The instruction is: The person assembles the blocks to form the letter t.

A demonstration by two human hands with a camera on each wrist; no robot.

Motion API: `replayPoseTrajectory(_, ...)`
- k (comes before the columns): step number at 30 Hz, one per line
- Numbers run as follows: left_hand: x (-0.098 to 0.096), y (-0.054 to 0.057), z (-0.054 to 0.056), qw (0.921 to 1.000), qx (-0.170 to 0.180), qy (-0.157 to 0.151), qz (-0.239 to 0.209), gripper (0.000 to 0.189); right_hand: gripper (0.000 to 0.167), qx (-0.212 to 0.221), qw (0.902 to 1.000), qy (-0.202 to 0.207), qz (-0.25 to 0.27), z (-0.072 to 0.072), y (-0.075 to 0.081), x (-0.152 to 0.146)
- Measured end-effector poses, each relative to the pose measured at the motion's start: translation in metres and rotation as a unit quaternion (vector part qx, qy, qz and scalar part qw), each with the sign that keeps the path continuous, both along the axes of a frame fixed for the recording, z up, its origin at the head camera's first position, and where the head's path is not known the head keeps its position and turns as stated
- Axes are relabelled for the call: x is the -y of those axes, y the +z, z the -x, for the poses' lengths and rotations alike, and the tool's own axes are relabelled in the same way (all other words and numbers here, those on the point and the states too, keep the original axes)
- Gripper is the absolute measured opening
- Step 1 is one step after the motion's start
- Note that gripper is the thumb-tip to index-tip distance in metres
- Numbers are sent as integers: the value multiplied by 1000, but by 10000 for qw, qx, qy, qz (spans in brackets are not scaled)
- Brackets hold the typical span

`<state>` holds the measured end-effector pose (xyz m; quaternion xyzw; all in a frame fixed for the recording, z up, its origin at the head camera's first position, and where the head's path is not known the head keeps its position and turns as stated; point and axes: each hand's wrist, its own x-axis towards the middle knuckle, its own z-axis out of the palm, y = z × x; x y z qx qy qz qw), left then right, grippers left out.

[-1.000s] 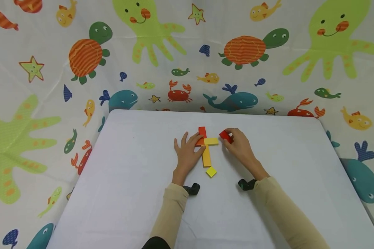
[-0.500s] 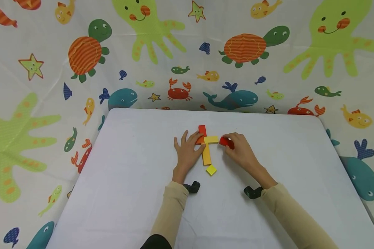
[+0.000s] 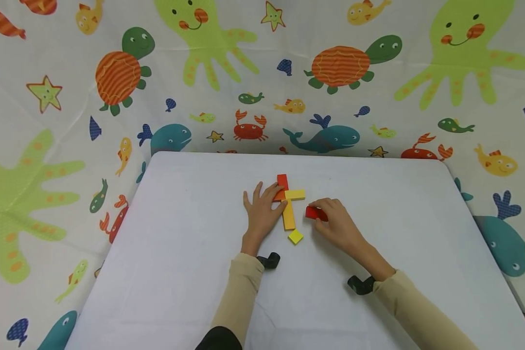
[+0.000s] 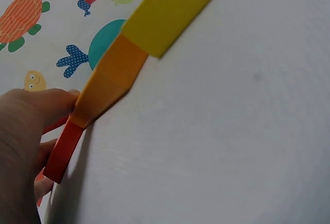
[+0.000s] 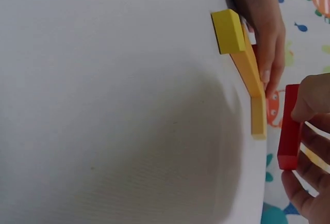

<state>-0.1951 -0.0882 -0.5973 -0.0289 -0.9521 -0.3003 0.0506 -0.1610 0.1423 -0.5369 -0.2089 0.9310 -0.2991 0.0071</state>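
A red block (image 3: 316, 214) is pinched between the thumb and fingers of my right hand (image 3: 340, 224), just right of a small block figure on the table. My left hand (image 3: 261, 216) lies at the figure's left side, fingers spread, the fingertips and thumb touching its blocks. The figure has a red block (image 3: 282, 181) at the top and an orange-red block (image 3: 279, 196) partly hidden under the fingers. It also has a pale yellow block (image 3: 295, 195) pointing right, a long orange-yellow block (image 3: 288, 216) running down, and a bright yellow block (image 4: 170, 15) set cornerwise at the bottom.
The white table (image 3: 179, 291) carries the blocks. Behind it and at both sides hangs a cloth (image 3: 262, 58) printed with sea animals. Dark wrist cameras (image 3: 269, 261) sit below each hand.
My right hand has moved toward me with the red block, from beside the pale yellow block to lower down, and the block has turned more level. The left hand stays on the figure.
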Motion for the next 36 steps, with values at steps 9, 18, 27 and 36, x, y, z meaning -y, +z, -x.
replayPoseTrajectory(9, 2, 2, 1, 10000, 59, -14, -10, 52, 40, 74, 9996, 267, 24, -13, -5, -4)
replayPoseTrajectory(18, 1, 2, 0, 10000, 46, -12, 9, 52, 39, 207, 9985, 513, 46, -20, -8, -7)
replayPoseTrajectory(27, 2, 1, 0, 10000, 23, -9, 30, 52, 41, 279, 9968, 747, -52, -25, -10, -8)
replayPoseTrajectory(36, 2, -1, 1, 10000, -25, -23, 28, 52, 41, 311, 9957, 850, -176, -30, -8, -10)
